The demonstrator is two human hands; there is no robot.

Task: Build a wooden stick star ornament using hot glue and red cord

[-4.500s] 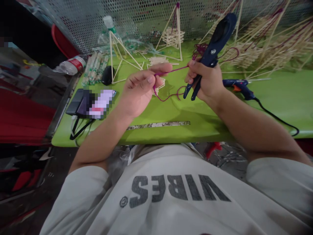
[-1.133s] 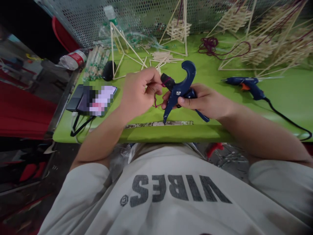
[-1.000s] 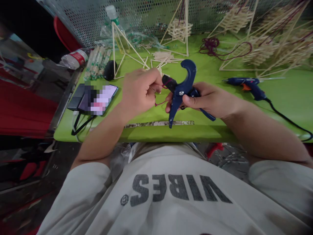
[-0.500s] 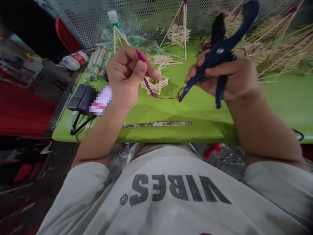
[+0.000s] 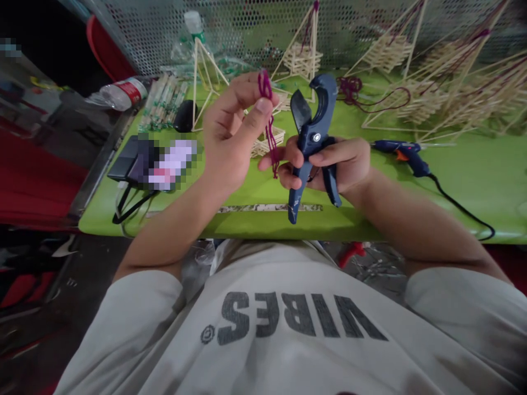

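Between thumb and fingers, my left hand (image 5: 234, 129) pinches a looped purple string (image 5: 270, 134), whose strands hang down near the fingers of my right hand (image 5: 329, 164). My right hand is wrapped round the handles of a dark blue cutter (image 5: 315, 134), its jaws apart and pointing up. Partly hidden behind my hands, a small stacked-stick piece (image 5: 263, 144) lies on the green table (image 5: 255, 225). A stick frame (image 5: 195, 88) stands behind my left hand.
At the right are several stick pyramids (image 5: 387, 52), a purple string bundle (image 5: 349, 90) and a blue glue gun (image 5: 401, 151). Wrapped stick bundles (image 5: 162, 104), a bottle (image 5: 123, 94), a black box (image 5: 129, 159) and a patterned strip (image 5: 267, 208) also lie about.
My right hand has moved left and down with the cutter, which now points up, close to my left hand. My left hand has shifted slightly right with the string. The glue gun has come into sight.
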